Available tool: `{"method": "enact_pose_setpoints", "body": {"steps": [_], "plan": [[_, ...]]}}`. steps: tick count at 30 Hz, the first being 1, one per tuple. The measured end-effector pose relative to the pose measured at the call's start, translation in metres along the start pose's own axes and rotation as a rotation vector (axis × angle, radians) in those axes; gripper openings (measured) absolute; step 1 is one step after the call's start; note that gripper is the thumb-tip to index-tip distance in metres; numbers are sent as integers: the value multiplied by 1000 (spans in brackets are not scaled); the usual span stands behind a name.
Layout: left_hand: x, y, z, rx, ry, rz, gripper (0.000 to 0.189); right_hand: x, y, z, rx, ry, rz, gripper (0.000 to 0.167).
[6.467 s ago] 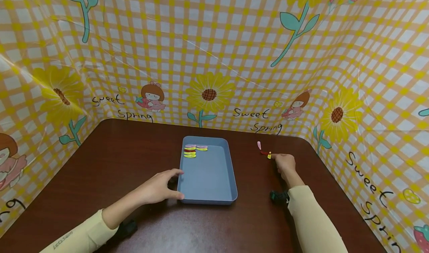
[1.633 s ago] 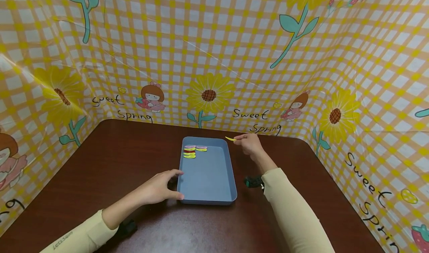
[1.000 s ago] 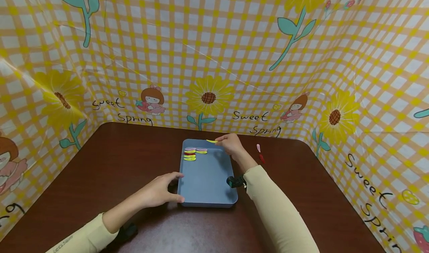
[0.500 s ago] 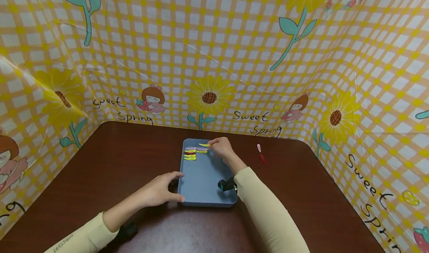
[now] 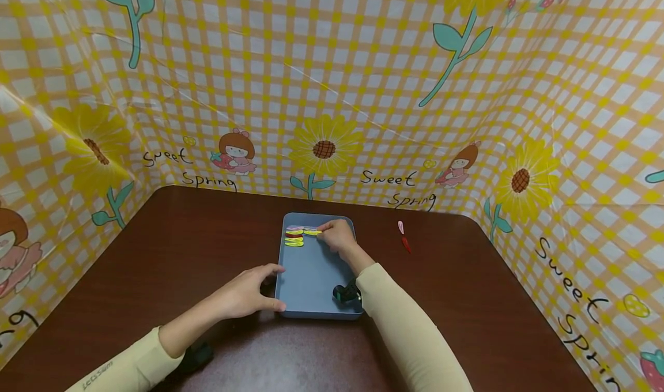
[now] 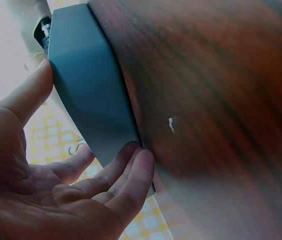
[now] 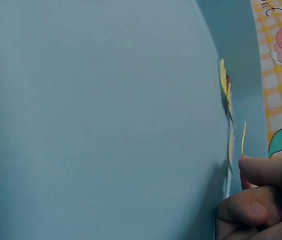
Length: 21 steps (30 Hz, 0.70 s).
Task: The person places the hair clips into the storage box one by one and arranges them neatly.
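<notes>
My right hand (image 5: 339,236) pinches a yellow snap hair clip (image 7: 243,139) between thumb and finger, low over the far part of the grey-blue tray (image 5: 316,285). In the head view this clip overlaps the short second column of clips, where a pink hair clip (image 5: 311,228) shows. Beside it on the left runs a column of pink, yellow and red clips, with a yellow hair clip (image 5: 294,244) nearest me. Along the tray's left wall rests my left hand (image 5: 246,293), thumb and fingers spread; the left wrist view shows its fingertips against the tray's outer side (image 6: 88,85).
Right of the tray, a pink hair clip (image 5: 400,227) and a red hair clip (image 5: 406,245) lie on the dark brown table (image 5: 218,230). A yellow checked cloth (image 5: 270,92) rises behind the table and at both sides.
From the table at the right, my right hand has picked up a yellow clip, carried it left over the tray and lowered it beside the second column. My left hand stays at the wall.
</notes>
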State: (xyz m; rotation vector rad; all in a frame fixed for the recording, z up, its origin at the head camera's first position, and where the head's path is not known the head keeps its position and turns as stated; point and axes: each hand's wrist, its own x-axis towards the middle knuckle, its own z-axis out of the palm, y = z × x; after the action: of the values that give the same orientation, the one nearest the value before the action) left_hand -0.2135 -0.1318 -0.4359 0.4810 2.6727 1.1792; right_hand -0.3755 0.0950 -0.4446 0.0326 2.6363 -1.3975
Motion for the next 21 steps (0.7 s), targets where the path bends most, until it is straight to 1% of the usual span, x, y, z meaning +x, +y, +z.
{"method": "enact_pose_setpoints", "body": {"steps": [9,15,18,21], "plan": [[0,1,0,7,1,-2,77,-1,5,4,-5,10,-12,13],[0,-2,0,15,3,9,77,-3,4,4,-11,13,-35,15],[0,-3,1,18,-1,5,77,-4,3,4,-14,3,-32,16],[1,-2,1,12,0,8,77,-5,2,4,-19,13,-31,15]]}}
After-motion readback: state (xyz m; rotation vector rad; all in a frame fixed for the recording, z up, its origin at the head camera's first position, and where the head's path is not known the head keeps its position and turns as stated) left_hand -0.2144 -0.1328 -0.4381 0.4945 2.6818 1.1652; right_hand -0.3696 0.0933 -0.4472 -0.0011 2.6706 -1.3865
